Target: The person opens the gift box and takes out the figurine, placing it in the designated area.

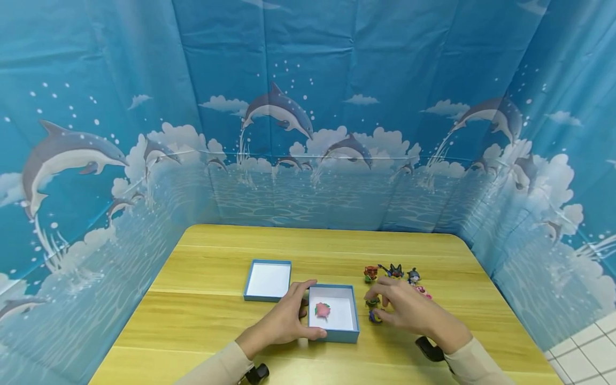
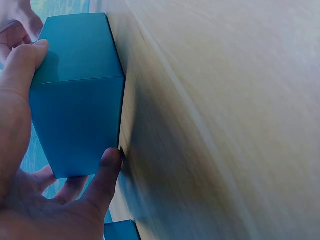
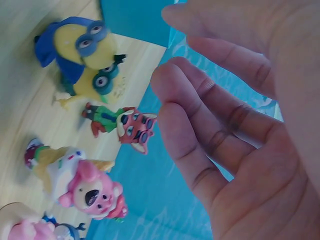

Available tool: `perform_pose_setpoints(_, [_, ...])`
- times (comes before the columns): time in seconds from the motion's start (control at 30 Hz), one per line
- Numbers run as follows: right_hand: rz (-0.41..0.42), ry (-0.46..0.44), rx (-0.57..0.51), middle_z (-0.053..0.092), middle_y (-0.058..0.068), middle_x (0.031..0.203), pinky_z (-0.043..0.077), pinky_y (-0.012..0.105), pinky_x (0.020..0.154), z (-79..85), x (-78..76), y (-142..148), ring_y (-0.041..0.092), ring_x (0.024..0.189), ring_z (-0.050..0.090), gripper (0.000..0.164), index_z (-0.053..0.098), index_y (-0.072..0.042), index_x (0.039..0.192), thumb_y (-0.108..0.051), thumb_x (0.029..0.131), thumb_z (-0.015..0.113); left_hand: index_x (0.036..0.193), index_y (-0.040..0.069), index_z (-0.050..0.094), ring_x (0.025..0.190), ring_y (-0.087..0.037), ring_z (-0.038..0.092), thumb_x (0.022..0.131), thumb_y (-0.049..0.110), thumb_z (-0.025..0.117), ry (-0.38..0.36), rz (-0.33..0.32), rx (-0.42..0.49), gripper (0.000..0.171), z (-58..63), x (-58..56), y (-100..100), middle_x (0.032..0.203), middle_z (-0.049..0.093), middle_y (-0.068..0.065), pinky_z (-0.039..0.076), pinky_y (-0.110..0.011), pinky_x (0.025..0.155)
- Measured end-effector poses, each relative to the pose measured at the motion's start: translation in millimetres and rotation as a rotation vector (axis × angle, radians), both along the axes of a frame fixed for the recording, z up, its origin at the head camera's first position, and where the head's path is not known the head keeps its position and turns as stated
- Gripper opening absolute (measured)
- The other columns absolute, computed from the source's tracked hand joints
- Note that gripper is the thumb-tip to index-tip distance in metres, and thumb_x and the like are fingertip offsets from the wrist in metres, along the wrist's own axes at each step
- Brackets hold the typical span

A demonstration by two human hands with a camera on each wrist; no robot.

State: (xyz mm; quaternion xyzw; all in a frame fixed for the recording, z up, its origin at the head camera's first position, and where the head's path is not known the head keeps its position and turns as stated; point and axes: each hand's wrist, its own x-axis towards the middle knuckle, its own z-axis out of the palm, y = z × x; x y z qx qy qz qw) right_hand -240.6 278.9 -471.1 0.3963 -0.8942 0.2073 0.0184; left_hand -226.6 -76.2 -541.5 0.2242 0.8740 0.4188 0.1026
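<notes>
A blue box with a white inside sits at the table's middle, its top off. My left hand grips it from the left, thumb on the near side and fingers at the far corner. In the left wrist view the thumb presses the blue wall. Inside the box lies a small pink, flower-like piece with green bits. My right hand hovers over the toy figures, fingers bent and nothing between them. Nearest it are a yellow minion figure in blue and another goggled yellow figure.
A shallow blue lid, white inside up, lies left of the box. Beyond my right hand stand a fox figure, a dark-eared figure, a grey figure and a pink bear. A dolphin-print curtain surrounds the table.
</notes>
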Motion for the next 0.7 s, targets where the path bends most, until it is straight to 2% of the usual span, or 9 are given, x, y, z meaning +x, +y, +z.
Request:
perform_pose_setpoints(0.37, [0.021, 0.01, 0.016, 0.076, 0.002, 0.118, 0.061, 0.024, 0.074, 13.9, -1.7, -17.8, 0.008, 0.088, 0.073, 0.025, 0.084, -0.013, 0.125, -0.009, 0.102, 0.091, 0.184, 0.017, 0.032, 0.133, -0.021, 0.064, 0.091, 0.058, 0.1, 0.005, 0.002, 0.004, 0.122, 0.2, -1.2, 0.3, 0.17, 0.049, -0.013, 0.06, -0.043, 0.117])
perform_pose_setpoints(0.6, [0.052, -0.009, 0.032, 0.078, 0.006, 0.122, 0.059, 0.025, 0.076, 19.5, -5.5, -34.6, 0.003, 0.092, 0.065, 0.026, 0.083, -0.015, 0.129, -0.01, 0.104, 0.089, 0.184, 0.017, 0.032, 0.132, -0.02, 0.065, 0.091, 0.055, 0.101, -0.01, -0.003, 0.026, 0.121, -0.5, -0.7, 0.4, 0.17, 0.048, -0.012, 0.063, -0.038, 0.115])
perform_pose_setpoints(0.7, [0.071, -0.02, 0.051, 0.079, 0.008, 0.124, 0.061, 0.026, 0.079, 19.6, -7.3, -42.8, 0.009, 0.094, 0.071, 0.028, 0.083, -0.013, 0.131, -0.011, 0.104, 0.089, 0.184, 0.017, 0.032, 0.131, -0.02, 0.065, 0.091, 0.056, 0.1, -0.001, -0.005, 0.02, 0.121, -0.8, 0.2, 0.5, 0.169, 0.048, -0.012, 0.062, -0.039, 0.114])
